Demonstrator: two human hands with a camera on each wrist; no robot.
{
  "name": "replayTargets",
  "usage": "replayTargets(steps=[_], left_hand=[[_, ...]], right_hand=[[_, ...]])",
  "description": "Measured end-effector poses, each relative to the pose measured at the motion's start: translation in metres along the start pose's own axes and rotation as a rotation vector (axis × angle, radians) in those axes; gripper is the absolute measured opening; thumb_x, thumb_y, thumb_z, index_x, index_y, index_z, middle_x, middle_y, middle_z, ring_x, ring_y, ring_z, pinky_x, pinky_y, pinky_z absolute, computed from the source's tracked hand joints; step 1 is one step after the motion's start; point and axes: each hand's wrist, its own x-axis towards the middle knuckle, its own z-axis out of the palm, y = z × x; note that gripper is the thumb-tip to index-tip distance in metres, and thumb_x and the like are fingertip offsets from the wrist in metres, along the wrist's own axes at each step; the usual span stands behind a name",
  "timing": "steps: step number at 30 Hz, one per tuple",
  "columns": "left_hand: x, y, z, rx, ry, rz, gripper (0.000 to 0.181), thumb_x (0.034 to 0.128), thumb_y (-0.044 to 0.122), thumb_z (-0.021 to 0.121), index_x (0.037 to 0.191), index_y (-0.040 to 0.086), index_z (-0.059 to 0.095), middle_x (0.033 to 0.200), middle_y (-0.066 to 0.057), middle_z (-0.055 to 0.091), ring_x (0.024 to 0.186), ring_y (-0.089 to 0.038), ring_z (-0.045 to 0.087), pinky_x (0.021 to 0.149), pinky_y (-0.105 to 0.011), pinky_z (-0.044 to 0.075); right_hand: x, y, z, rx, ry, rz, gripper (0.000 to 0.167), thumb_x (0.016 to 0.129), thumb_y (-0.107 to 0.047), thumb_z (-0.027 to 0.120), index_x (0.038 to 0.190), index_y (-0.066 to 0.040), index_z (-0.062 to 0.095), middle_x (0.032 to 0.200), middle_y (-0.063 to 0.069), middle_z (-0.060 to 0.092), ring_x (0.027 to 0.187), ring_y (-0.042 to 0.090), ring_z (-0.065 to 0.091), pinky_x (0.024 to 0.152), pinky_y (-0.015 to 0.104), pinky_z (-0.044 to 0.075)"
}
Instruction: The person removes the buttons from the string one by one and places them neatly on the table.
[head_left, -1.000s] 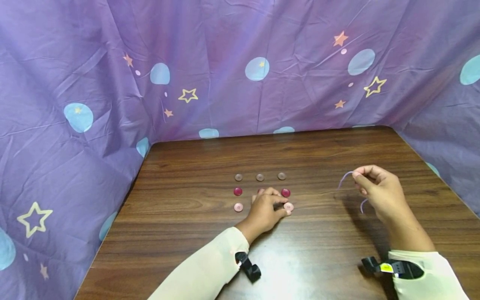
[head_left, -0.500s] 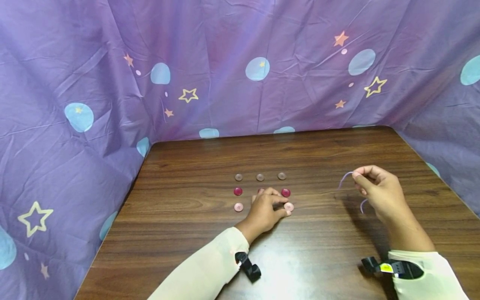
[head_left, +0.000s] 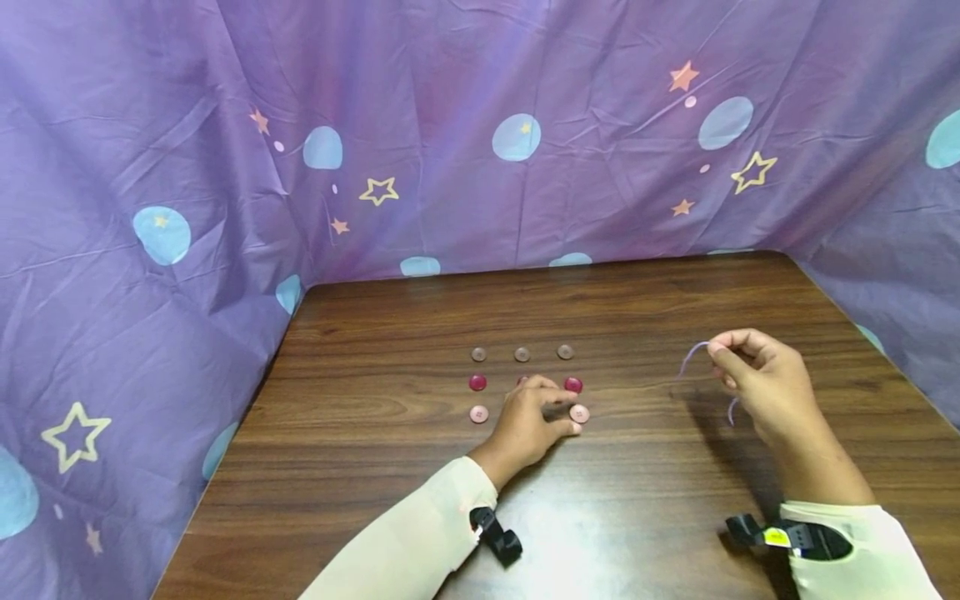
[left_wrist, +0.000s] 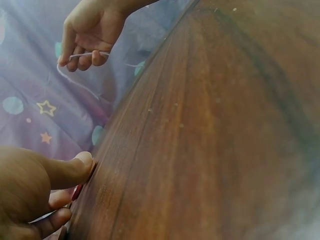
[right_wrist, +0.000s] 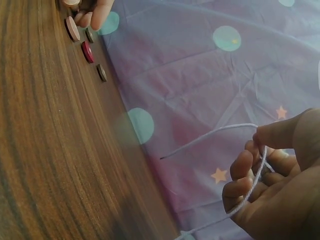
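Observation:
In the head view my left hand point(head_left: 528, 418) rests low over the table, thumb and index finger spread on either side of a pale pink button point(head_left: 579, 413). That button lies flat at the fingertips, and I see no clear grip on it. Part of a dark pink button point(head_left: 522, 381) shows behind the knuckles; whatever lies beneath the palm is hidden. My right hand point(head_left: 768, 383), raised at the right, pinches a thin lilac cord point(right_wrist: 210, 134) between thumb and index finger. One dark-tipped end of the cord juts out, and the rest hangs across the curled fingers.
More buttons lie in rows: brownish ones point(head_left: 522, 355) at the back, dark pink ones point(head_left: 477, 382) in the middle, a pale pink one point(head_left: 479, 414) in front. The wooden table point(head_left: 360, 500) meets a purple patterned curtain point(head_left: 450, 167) behind and at both sides.
Almost nothing differs. The left thumb and fingers have shifted very slightly left relative to the pale pink button, and the right hand keeps its pinch on the cord.

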Motion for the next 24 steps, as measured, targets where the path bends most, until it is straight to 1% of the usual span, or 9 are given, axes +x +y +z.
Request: replayTargets(steps=[4, 7, 9, 12, 16, 21, 24], left_hand=[[-0.001, 0.001, -0.001, -0.021, 0.011, -0.003, 0.045, 0.0825, 0.02, 0.096, 0.125, 0.012, 0.083, 0.119, -0.005, 0.076, 0.113, -0.019, 0.07, 0.107, -0.034, 0.053], [-0.001, 0.003, -0.002, -0.029, 0.042, -0.01, 0.046, 0.081, 0.017, 0.097, 0.124, 0.012, 0.083, 0.117, -0.006, 0.076, 0.11, -0.02, 0.071, 0.103, -0.031, 0.055], [-0.002, 0.004, -0.002, -0.011, 0.073, -0.009, 0.046, 0.0793, 0.016, 0.097, 0.123, 0.013, 0.083, 0.115, -0.005, 0.076, 0.108, -0.02, 0.071, 0.102, -0.032, 0.054], [-0.003, 0.006, -0.003, 0.038, 0.113, -0.012, 0.047, 0.0777, 0.018, 0.098, 0.122, 0.017, 0.084, 0.114, -0.002, 0.077, 0.108, -0.017, 0.07, 0.101, -0.034, 0.049], [-0.005, 0.008, -0.004, 0.069, 0.137, -0.022, 0.048, 0.077, 0.021, 0.097, 0.123, 0.02, 0.084, 0.117, 0.001, 0.076, 0.111, -0.016, 0.068, 0.098, -0.034, 0.044], [-0.009, 0.007, -0.007, 0.042, 0.153, -0.017, 0.048, 0.0775, 0.019, 0.097, 0.124, 0.018, 0.084, 0.121, -0.002, 0.075, 0.115, -0.02, 0.068, 0.102, -0.038, 0.044], [-0.012, 0.006, -0.012, 0.014, 0.186, -0.006, 0.047, 0.0782, 0.019, 0.098, 0.123, 0.015, 0.083, 0.122, -0.004, 0.074, 0.116, -0.023, 0.068, 0.106, -0.045, 0.043]], right_hand=[[0.0, 0.0, -0.001, -0.006, -0.01, 0.008, 0.017, 0.105, -0.001, 0.067, 0.094, -0.012, 0.073, 0.073, -0.011, 0.062, 0.065, 0.003, 0.054, 0.054, 0.016, 0.045], [0.0, 0.002, 0.0, -0.021, -0.018, 0.003, 0.016, 0.105, -0.001, 0.067, 0.094, -0.011, 0.072, 0.074, -0.011, 0.062, 0.065, 0.003, 0.054, 0.055, 0.016, 0.045], [0.0, 0.002, 0.0, -0.033, -0.021, -0.001, 0.015, 0.105, -0.001, 0.067, 0.094, -0.011, 0.072, 0.074, -0.011, 0.062, 0.065, 0.003, 0.054, 0.055, 0.017, 0.045], [0.0, 0.002, 0.0, -0.056, -0.019, -0.006, 0.015, 0.105, -0.002, 0.067, 0.095, -0.011, 0.073, 0.074, -0.011, 0.063, 0.066, 0.003, 0.055, 0.056, 0.017, 0.046], [0.0, 0.003, 0.0, -0.105, -0.019, -0.013, 0.015, 0.105, -0.002, 0.067, 0.095, -0.012, 0.073, 0.075, -0.013, 0.064, 0.067, 0.002, 0.055, 0.057, 0.017, 0.047], [0.001, 0.004, 0.0, -0.173, -0.024, -0.022, 0.015, 0.106, -0.003, 0.066, 0.097, -0.012, 0.073, 0.075, -0.014, 0.063, 0.067, 0.002, 0.055, 0.058, 0.017, 0.047], [0.001, 0.005, 0.0, -0.205, -0.033, -0.027, 0.013, 0.106, -0.004, 0.066, 0.098, -0.012, 0.073, 0.075, -0.015, 0.063, 0.067, 0.002, 0.054, 0.058, 0.017, 0.047]])
